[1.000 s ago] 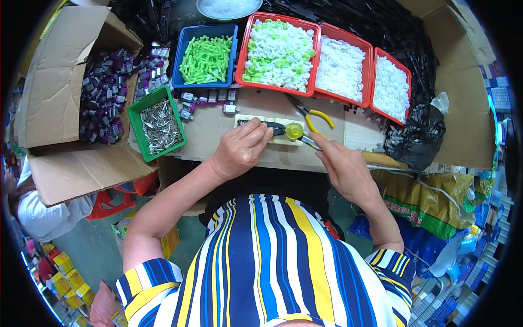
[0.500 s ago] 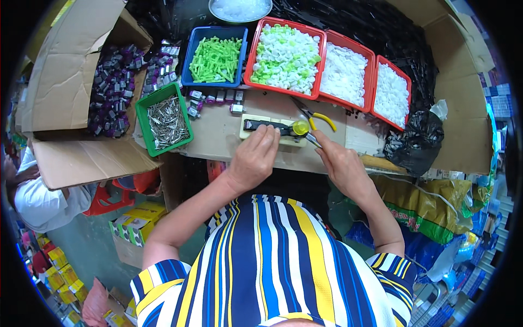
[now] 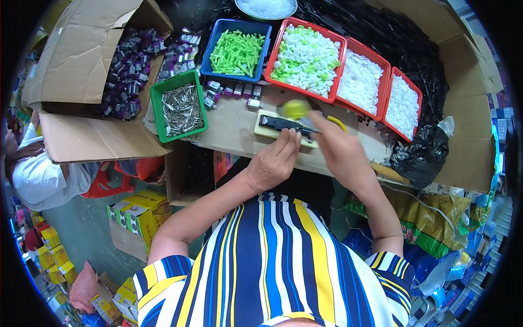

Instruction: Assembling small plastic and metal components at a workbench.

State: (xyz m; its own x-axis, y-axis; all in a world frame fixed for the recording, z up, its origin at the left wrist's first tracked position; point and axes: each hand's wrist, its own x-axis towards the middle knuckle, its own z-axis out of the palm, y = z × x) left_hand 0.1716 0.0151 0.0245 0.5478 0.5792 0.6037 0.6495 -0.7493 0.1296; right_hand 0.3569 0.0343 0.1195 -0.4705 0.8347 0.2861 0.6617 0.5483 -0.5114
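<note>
My left hand (image 3: 275,161) holds a black plastic part (image 3: 275,123) with its fingertips, down on a cream-coloured block (image 3: 263,131) at the table's front. In my right hand (image 3: 342,155) is a small hammer with a round yellow head (image 3: 295,109), smeared by motion. The head is above the block's far side; the fingers cover most of the handle. Just beyond this hand lie pliers with yellow grips (image 3: 339,123), partly hidden. Several small clear-and-purple pieces (image 3: 253,103) sit behind the block.
Along the back stand a green tray of metal pins (image 3: 158,115), a blue tray of green sticks (image 3: 207,66) and red trays (image 3: 343,54) of white and green caps. An open carton (image 3: 81,60) flanks the left. Black parts (image 3: 381,32) heap behind. A seated person (image 3: 41,180) is at far left.
The hammer head has lifted off the block's right end, up and away, as my right hand rose. My left hand stays on the black part. The whole view has shifted slightly.
</note>
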